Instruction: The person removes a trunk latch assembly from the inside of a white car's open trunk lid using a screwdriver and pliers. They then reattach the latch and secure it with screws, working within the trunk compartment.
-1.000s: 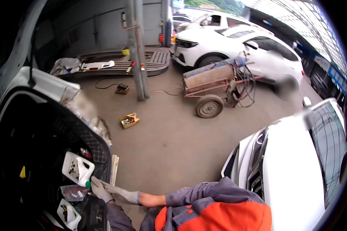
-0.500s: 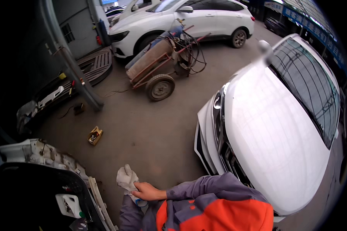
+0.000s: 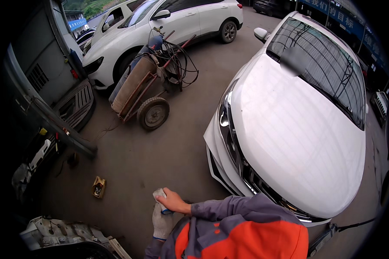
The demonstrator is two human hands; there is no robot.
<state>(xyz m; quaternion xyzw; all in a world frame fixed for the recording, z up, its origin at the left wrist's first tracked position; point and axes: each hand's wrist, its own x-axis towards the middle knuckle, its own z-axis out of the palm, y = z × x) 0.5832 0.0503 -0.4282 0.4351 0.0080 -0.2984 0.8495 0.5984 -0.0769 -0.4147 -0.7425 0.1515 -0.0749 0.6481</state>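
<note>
Below your chest, your bare right hand (image 3: 173,201) now grips the cuff of the white work glove (image 3: 161,218) on your left hand (image 3: 162,222), having swung away from the dark car (image 3: 69,237) toward the white car (image 3: 298,129), so gloving is underway.

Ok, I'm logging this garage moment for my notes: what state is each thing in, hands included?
right hand: bare, gripping the cuff of the glove on the other hand
left hand: inside a light work glove
white car: parked, bonnet shut
gas cylinder cart: tilted back on its wheel, hoses coiled on it
second white car: parked behind the cart, doors shut
small yellow object: lying on the concrete floor
</note>
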